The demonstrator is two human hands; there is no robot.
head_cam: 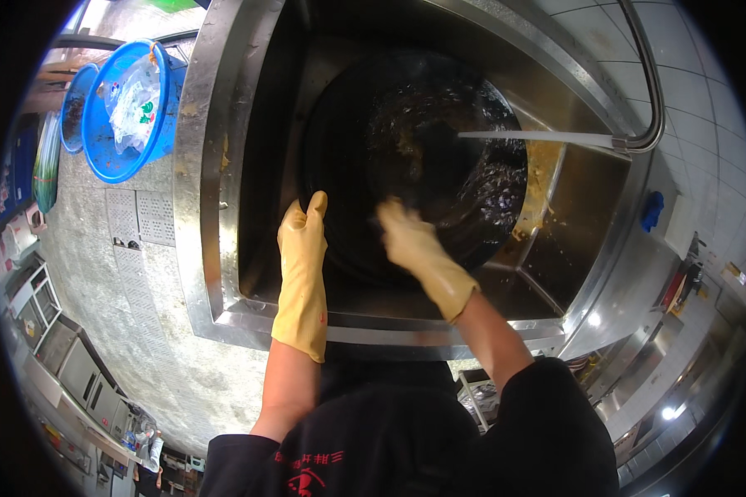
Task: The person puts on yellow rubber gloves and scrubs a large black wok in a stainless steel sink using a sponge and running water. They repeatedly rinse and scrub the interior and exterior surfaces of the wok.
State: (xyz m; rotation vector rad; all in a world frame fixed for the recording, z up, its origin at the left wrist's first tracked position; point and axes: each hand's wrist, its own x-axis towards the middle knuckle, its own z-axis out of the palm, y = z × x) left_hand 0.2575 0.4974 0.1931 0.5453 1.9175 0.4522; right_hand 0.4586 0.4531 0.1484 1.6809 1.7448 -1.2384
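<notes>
A large dark round wok (348, 155) sits in a deep stainless steel sink (286, 326). From a faucet spout (649, 81), a white stream of water (534, 135) falls into it, and water ripples across its right side. My left hand (303, 230), in a yellow rubber glove, grips the wok's left rim with the thumb up. Inside the wok is my right hand (407, 233), gloved the same way and blurred by motion. Its fingers are curled down near the wok's inner wall; whether they hold something is hidden by blur and shadow.
Blue plastic basins (124, 168) stand left of the sink, one with plastic bags (138, 102) inside. Green onions (48, 161) lie beyond them. Drain covers (155, 217) run along the floor. A tiled wall (690, 87) rises on the right. Orange-brown residue (541, 180) clings to the sink.
</notes>
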